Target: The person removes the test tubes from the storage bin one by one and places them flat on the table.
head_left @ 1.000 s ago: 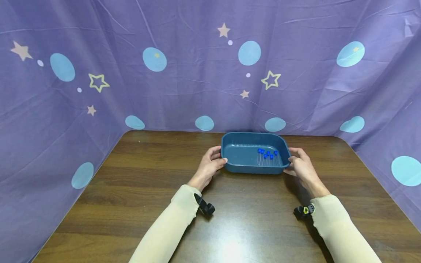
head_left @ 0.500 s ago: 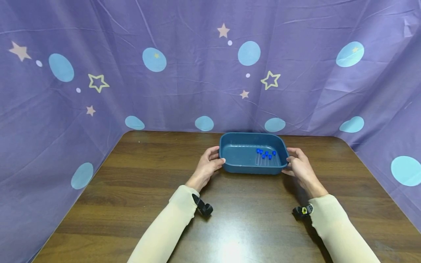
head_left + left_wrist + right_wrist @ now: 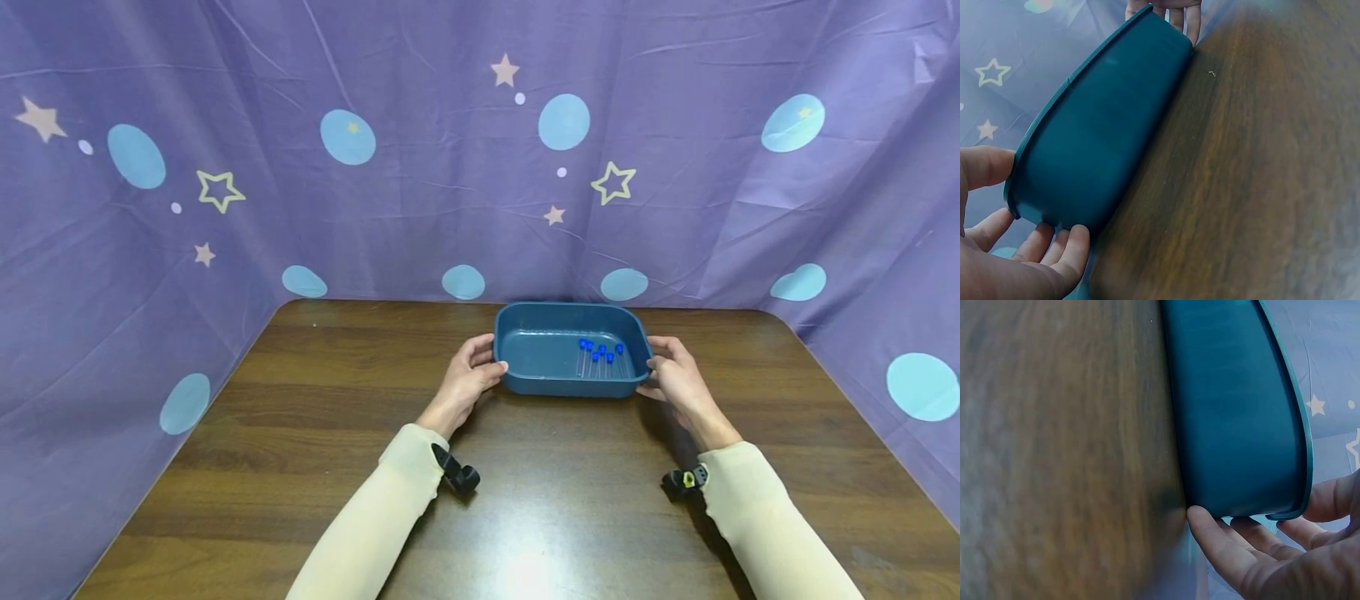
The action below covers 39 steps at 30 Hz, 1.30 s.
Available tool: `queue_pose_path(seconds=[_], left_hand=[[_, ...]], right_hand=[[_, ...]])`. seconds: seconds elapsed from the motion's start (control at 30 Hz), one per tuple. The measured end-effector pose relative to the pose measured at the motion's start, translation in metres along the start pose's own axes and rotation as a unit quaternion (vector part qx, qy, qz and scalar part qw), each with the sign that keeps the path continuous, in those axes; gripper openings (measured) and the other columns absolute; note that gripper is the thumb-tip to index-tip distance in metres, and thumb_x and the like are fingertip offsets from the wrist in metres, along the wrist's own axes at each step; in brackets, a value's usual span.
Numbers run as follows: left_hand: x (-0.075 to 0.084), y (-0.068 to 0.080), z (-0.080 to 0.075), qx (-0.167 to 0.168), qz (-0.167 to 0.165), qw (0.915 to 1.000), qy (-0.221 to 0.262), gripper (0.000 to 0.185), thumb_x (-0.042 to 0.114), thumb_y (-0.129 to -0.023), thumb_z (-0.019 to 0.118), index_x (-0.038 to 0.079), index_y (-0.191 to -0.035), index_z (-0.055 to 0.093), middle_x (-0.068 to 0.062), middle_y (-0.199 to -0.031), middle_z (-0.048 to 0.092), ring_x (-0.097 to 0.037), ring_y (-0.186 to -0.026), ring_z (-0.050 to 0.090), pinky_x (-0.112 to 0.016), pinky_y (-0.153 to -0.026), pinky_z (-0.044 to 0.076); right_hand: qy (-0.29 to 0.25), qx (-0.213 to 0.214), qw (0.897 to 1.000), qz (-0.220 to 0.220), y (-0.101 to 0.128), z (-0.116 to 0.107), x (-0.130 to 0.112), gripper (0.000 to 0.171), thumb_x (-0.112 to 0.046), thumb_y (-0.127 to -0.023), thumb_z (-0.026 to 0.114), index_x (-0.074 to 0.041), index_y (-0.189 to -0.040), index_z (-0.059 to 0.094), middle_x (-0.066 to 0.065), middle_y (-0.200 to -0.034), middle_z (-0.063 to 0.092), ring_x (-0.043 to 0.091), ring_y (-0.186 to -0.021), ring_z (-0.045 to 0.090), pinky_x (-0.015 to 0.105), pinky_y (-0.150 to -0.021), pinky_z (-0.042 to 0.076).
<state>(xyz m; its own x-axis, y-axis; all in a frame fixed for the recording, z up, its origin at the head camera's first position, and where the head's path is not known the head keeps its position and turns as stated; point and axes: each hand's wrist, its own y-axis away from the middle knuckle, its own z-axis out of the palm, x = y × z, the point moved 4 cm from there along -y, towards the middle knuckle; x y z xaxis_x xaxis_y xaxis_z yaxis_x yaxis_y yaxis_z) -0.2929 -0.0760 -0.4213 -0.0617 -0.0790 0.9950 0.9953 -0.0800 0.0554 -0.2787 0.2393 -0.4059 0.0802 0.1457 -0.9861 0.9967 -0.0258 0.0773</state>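
Note:
A dark teal plastic basin (image 3: 540,387) sits on the table near its back edge. Several thin clear tubes with blue caps (image 3: 602,350) lie in its right half. My left hand (image 3: 467,382) holds the basin's left end, thumb at the front corner of the rim. At the opposite end, my right hand (image 3: 681,385) grips the right side in the same way. In the left wrist view, fingertips (image 3: 1076,240) press low against the end wall while the thumb is at the rim. The right wrist view shows fingertips (image 3: 1197,515) near the basin's bottom edge.
The brown wooden table (image 3: 315,400) spreads out around the basin, with a bright glare spot near its front. A purple curtain (image 3: 420,208) with stars and blue dots stands right behind the table's back edge and along both sides.
The basin and both hands have shifted slightly left across the table, the tubes moving along inside. The head view itself has turned a little. Both grips look the same.

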Motion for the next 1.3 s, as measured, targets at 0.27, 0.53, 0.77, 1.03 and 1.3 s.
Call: queue_pose_path(seconds=[0.27, 0.53, 0.77, 1.03, 1.3], left_hand=[[0.001, 0.001, -0.003, -0.001, 0.004, 0.9999, 0.012, 0.063, -0.003, -0.082, 0.066, 0.006, -0.140, 0.043, -0.027, -0.132, 0.048, -0.023, -0.098, 0.059, -0.039, -0.090, 0.049], [-0.001, 0.000, -0.005, -0.003, -0.001, 0.9999, 0.016, 0.064, -0.003, -0.083, 0.065, 0.004, -0.142, 0.040, -0.028, -0.132, 0.047, -0.023, -0.097, 0.058, -0.045, -0.094, 0.046], [0.001, 0.002, -0.007, 0.000, -0.006, 0.9997, 0.022, 0.065, -0.004, -0.082, 0.065, 0.005, -0.142, 0.041, -0.028, -0.132, 0.047, -0.024, -0.098, 0.059, -0.042, -0.092, 0.048], [0.002, 0.004, -0.010, 0.001, -0.011, 0.9996, 0.027, 0.063, -0.004, -0.082, 0.065, 0.008, -0.140, 0.043, -0.028, -0.132, 0.047, -0.022, -0.096, 0.059, -0.042, -0.092, 0.048], [0.003, 0.005, -0.013, 0.000, -0.009, 0.9993, 0.037, 0.064, -0.006, -0.083, 0.063, 0.005, -0.142, 0.041, -0.029, -0.134, 0.046, -0.022, -0.097, 0.059, -0.044, -0.094, 0.046]], right_hand=[[-0.004, -0.003, 1.000, 0.003, -0.001, 0.003, 0.000, 0.050, -0.004, -0.096, 0.029, -0.001, -0.145, 0.024, 0.033, -0.137, 0.035, 0.039, -0.106, 0.053, 0.053, -0.089, 0.047], [-0.012, -0.004, 1.000, 0.001, -0.002, 0.005, 0.003, 0.050, -0.005, -0.096, 0.030, -0.002, -0.145, 0.024, 0.031, -0.136, 0.033, 0.032, -0.101, 0.054, 0.048, -0.086, 0.050], [-0.015, -0.005, 1.000, 0.006, 0.000, 0.008, 0.000, 0.050, -0.003, -0.096, 0.030, -0.001, -0.145, 0.023, 0.031, -0.138, 0.032, 0.034, -0.102, 0.053, 0.048, -0.087, 0.049], [0.002, 0.005, 1.000, 0.000, -0.002, 0.011, 0.002, 0.049, -0.006, -0.094, 0.032, -0.002, -0.143, 0.026, 0.029, -0.135, 0.036, 0.034, -0.103, 0.055, 0.047, -0.085, 0.051], [-0.011, 0.003, 1.000, -0.005, -0.002, 0.013, 0.002, 0.050, -0.005, -0.093, 0.032, -0.001, -0.142, 0.027, 0.030, -0.134, 0.035, 0.038, -0.104, 0.054, 0.045, -0.083, 0.052]])
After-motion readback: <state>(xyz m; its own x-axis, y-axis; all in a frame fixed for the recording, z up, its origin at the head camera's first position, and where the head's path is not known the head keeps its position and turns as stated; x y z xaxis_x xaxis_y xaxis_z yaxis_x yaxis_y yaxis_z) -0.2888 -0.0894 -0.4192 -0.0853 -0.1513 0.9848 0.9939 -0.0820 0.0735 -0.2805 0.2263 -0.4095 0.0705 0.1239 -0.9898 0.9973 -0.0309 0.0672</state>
